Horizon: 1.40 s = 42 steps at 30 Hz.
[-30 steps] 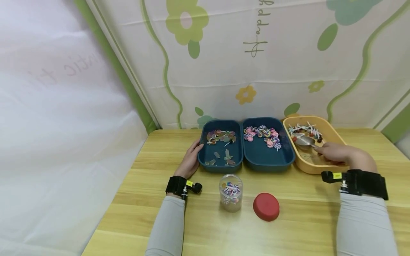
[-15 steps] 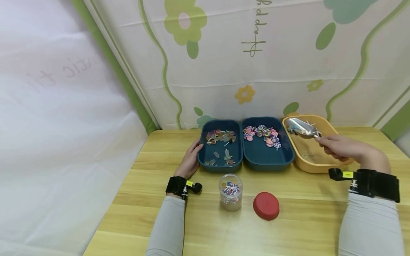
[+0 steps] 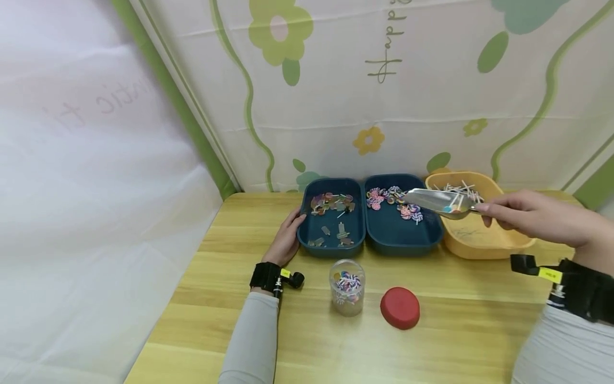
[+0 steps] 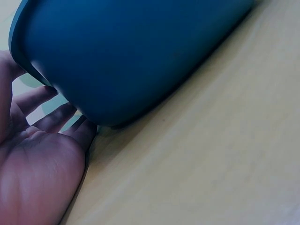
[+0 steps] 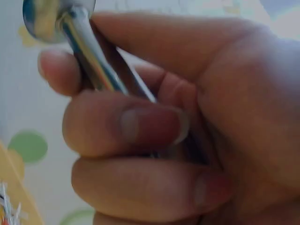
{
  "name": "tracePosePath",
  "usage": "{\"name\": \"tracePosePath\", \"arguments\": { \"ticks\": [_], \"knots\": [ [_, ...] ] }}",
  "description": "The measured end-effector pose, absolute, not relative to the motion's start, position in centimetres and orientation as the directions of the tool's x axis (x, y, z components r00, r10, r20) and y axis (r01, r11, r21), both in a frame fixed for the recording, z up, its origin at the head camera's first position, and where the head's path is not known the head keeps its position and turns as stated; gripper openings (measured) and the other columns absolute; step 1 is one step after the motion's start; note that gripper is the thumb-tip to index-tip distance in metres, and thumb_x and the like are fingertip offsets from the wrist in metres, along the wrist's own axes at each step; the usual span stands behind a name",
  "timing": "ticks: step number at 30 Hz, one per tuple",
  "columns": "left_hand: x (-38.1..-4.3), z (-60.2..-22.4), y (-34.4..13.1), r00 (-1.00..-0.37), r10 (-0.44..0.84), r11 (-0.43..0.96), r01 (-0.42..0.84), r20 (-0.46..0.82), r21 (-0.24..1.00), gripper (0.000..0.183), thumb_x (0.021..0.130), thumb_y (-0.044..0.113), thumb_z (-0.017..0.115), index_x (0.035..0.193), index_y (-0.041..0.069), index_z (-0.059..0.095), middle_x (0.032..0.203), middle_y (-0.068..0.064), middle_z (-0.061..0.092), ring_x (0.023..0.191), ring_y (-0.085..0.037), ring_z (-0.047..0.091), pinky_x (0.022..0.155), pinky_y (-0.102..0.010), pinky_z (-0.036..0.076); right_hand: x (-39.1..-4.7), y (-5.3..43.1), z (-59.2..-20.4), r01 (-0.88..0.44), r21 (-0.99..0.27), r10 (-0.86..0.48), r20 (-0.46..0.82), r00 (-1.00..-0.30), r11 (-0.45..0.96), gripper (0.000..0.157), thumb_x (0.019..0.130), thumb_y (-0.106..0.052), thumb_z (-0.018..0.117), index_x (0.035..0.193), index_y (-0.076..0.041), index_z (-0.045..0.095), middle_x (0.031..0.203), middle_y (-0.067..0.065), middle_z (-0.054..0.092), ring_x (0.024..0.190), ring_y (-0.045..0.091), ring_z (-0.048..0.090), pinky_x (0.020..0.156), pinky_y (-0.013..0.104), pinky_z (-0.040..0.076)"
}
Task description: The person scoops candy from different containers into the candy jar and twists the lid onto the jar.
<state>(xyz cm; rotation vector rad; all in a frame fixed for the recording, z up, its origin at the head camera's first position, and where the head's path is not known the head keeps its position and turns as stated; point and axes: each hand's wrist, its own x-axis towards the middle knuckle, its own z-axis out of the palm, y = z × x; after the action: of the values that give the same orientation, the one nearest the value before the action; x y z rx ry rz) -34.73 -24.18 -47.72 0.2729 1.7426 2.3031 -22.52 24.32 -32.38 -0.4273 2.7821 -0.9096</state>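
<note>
My right hand [image 3: 537,216] grips the handle of a metal scoop [image 3: 434,200] raised over the right blue bin [image 3: 400,248] and the yellow bin [image 3: 472,250]. Small candy pieces with white sticks lie in its bowl. In the right wrist view, fingers wrap round the shiny handle [image 5: 93,51]. My left hand [image 3: 284,240] rests against the outer left side of the left blue bin [image 3: 331,252], thumb at the rim. The left wrist view shows loosely extended fingers [image 4: 56,117] touching the bin wall; the fingertips are partly hidden.
A clear jar [image 3: 347,290], partly filled with swirl lollipop charms, stands uncovered before the bins. Beside it lies a red lid [image 3: 400,308]. Popsicle charms [image 3: 333,202] lie in the left bin, swirl lollipops [image 3: 410,213] in the middle one, and white-stick pieces [image 3: 462,189] in the yellow one.
My right hand has lifted the scoop out of the yellow bin, with pieces in it, and its bowl has moved left over the middle bin. The left hand has stayed in place.
</note>
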Motion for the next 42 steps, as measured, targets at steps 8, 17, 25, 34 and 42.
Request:
{"name": "tracePosePath", "arguments": {
  "ticks": [8,17,25,34,42],
  "knots": [
    [-35.4,-47.5,-23.2,-0.943,0.332,-0.257,-0.066,0.024,0.964,0.051,0.113,0.024,0.043,0.162,0.016,0.031,0.166,-0.009,0.029,0.148,-0.026,0.036,0.121,-0.045,0.031,-21.8,18.9,-30.8,-0.580,-0.577,-0.662,0.089,-0.745,0.575,0.031,0.108,-0.012,0.052,0.086,-0.028,0.066,0.068,-0.012,0.041,0.055,0.005,0.041,0.053,0.025,0.038],
    [-35.9,-47.1,-22.1,-0.937,0.347,-0.257,-0.064,0.031,0.964,0.052,0.112,0.024,0.043,0.162,0.014,0.031,0.166,-0.010,0.028,0.149,-0.026,0.035,0.120,-0.045,0.032,-20.3,16.5,-30.0,-0.635,-0.554,-0.743,0.044,-0.668,0.538,0.028,0.106,-0.020,0.059,0.088,-0.037,0.072,0.064,-0.022,0.033,0.053,-0.002,0.041,0.050,0.019,0.037],
    [-36.1,-47.0,-21.8,-0.936,0.350,-0.250,-0.069,0.024,0.966,0.052,0.112,0.024,0.043,0.162,0.016,0.030,0.167,-0.009,0.026,0.150,-0.025,0.034,0.121,-0.044,0.030,-19.3,16.6,-29.6,-0.655,-0.536,-0.742,0.077,-0.666,0.533,0.030,0.105,-0.018,0.061,0.087,-0.039,0.073,0.064,-0.021,0.026,0.053,-0.006,0.033,0.046,0.019,0.031],
    [-35.9,-47.2,-22.3,-0.943,0.332,-0.251,-0.061,0.027,0.966,0.052,0.113,0.023,0.042,0.162,0.015,0.031,0.167,-0.008,0.027,0.149,-0.025,0.034,0.121,-0.044,0.030,-18.0,19.8,-29.7,-0.582,-0.446,-0.596,0.126,-0.793,0.680,0.029,0.101,-0.015,0.066,0.086,-0.038,0.074,0.068,-0.023,0.048,0.059,-0.001,0.044,0.050,0.021,0.036],
    [-35.3,-47.2,-23.4,-0.949,0.316,-0.265,-0.070,0.018,0.962,0.049,0.113,0.023,0.041,0.161,0.018,0.033,0.166,-0.009,0.028,0.148,-0.026,0.036,0.120,-0.046,0.031,-17.5,25.9,-31.3,-0.247,-0.406,-0.171,0.215,-0.962,0.880,0.020,0.102,-0.013,0.063,0.101,-0.002,0.080,0.064,-0.009,0.057,0.050,0.004,0.040,0.045,0.026,0.034]
  ]
}}
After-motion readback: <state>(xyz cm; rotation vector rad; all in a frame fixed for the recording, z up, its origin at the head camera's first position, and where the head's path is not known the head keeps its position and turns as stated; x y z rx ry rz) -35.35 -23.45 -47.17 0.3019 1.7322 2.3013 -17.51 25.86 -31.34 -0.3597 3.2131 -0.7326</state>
